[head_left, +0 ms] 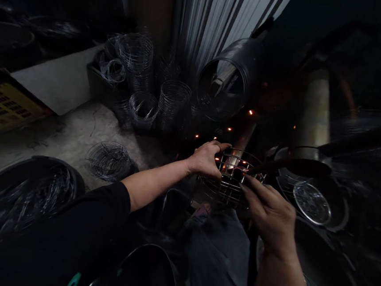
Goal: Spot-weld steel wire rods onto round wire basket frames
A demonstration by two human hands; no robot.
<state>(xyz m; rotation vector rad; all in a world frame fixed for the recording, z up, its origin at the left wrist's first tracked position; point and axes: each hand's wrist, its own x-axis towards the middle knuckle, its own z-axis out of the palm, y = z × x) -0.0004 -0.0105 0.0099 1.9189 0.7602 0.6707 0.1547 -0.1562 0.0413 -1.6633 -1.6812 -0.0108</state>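
Dark wkshp, corrugated panel top ctr. L hand fingers clamped on wire cage, ctr-right of frame; R hand fingertips on its RH side, can't tell if pinched. Sparks just above, wire baskets upper L, tub lower L.

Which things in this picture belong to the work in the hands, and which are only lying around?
Belonging, it seems:
wire basket, held in the left hand and right hand
pale bar at the basket, partly hidden

Lying around, it seems:
yellow crate
pale board
black tub at left
stacked wire rings, possibly related
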